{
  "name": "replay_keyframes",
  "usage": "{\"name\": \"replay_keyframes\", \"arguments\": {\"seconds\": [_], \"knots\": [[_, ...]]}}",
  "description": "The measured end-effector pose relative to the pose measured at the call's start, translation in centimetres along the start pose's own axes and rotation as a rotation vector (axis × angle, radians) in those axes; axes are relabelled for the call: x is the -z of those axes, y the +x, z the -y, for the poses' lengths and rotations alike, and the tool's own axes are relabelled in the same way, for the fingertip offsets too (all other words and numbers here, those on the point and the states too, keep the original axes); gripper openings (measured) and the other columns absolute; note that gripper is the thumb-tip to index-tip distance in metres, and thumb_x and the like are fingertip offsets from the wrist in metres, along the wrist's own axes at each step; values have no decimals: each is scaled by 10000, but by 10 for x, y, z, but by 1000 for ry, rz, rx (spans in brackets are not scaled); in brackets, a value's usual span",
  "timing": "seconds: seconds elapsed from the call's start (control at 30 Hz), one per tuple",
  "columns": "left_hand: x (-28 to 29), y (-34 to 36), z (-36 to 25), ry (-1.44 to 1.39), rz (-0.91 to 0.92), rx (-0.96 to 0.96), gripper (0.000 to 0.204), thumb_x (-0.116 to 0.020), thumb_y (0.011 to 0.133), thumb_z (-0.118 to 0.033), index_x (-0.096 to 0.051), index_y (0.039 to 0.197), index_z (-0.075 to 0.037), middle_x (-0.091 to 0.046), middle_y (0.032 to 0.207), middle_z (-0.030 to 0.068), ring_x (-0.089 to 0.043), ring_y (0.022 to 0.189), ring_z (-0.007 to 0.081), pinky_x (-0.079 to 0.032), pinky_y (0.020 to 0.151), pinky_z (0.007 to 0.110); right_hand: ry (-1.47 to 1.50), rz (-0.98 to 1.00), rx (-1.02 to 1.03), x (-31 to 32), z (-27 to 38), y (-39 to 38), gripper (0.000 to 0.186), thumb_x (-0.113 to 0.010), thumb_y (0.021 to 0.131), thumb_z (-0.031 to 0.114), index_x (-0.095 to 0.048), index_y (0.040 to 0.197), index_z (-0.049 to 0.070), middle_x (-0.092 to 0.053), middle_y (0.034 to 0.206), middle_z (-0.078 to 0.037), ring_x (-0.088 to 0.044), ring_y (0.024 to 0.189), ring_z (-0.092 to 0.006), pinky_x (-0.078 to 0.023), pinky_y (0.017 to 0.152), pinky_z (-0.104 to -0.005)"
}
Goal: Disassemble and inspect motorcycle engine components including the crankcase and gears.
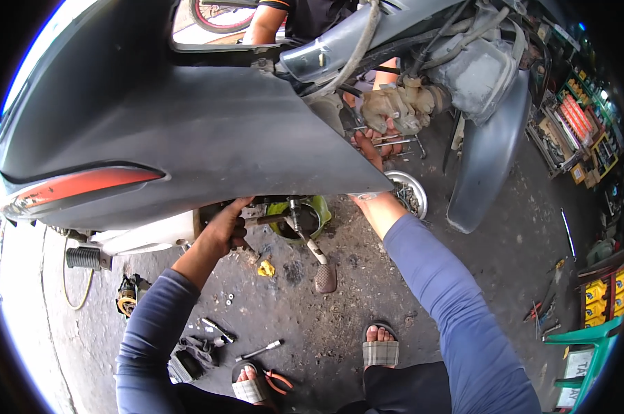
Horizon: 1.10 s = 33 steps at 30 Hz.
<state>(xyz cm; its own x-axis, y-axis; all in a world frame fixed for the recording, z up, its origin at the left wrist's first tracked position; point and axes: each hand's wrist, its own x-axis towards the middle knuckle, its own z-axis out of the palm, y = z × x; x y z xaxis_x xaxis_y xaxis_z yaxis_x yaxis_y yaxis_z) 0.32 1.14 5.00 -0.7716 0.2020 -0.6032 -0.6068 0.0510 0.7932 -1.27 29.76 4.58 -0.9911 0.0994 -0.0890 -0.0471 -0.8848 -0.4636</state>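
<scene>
A grey motorcycle side panel (pixel 208 131) with an orange-red strip (pixel 91 188) spans the upper left. My left hand (pixel 223 228) is at its lower edge, fingers curled beside the engine's underside; what they grip is hidden. My right arm reaches behind the panel's pointed end, and my right hand (pixel 368 153) shows only partly there, below the dirty tan carburetor (pixel 402 107). Its fingers are largely covered. Another person's hand (pixel 389 132) is close to it, near thin metal tools (pixel 395 140). Below the panel hangs the brake pedal (pixel 325 278).
A green basin (pixel 324 210) with dark liquid sits under the engine. A metal bowl (pixel 417 192) of small parts stands right of it. Orange-handled pliers (pixel 279 381), a socket tool (pixel 259 350) and a yellow rag (pixel 266 268) lie on the floor. A green stool (pixel 591 334) is at right.
</scene>
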Motion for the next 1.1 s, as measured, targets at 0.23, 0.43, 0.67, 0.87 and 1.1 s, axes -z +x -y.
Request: {"name": "replay_keyframes", "arguments": {"seconds": [0.23,0.43,0.67,0.87,1.1], "knots": [[11,9,6,-83,33,53,405,-707,767,-461,-388,723,-216,-233,531,-85,-222,410,56,-176,398,230,0,0,-81,22,-2,19,256,-640,797,285,-582,930,74,-516,715,-39,-515,618,-171,-453,580,-313],[8,11,5,-79,29,47,398,-707,769,-459,-393,738,-218,-228,530,-85,-218,412,61,-167,399,237,-20,-129,-77,18,0,21,263,-643,780,325,-563,867,90,-352,488,21,-345,421,-100,-394,514,-242],[4,9,7,-68,-27,-11,353,-700,774,-478,-475,781,-205,-266,549,-80,-229,405,59,-163,369,226,-60,62,-137,32,7,27,238,-609,816,225,-573,971,48,-626,881,-91,-635,814,-238,-530,737,-355],[-6,2,5,-10,-89,-97,405,-717,746,-513,-494,742,-175,-292,544,-71,-247,403,57,-175,367,231,-132,-29,32,14,9,9,215,-603,792,249,-591,877,52,-612,823,-103,-613,739,-238,-520,684,-359],[-3,-2,8,20,-132,-119,470,-752,699,-544,-524,773,-140,-302,538,-64,-250,408,64,-187,371,242,69,248,-137,26,8,15,244,-581,817,264,-609,931,50,-651,895,-129,-648,798,-253,-532,737,-362]]}}
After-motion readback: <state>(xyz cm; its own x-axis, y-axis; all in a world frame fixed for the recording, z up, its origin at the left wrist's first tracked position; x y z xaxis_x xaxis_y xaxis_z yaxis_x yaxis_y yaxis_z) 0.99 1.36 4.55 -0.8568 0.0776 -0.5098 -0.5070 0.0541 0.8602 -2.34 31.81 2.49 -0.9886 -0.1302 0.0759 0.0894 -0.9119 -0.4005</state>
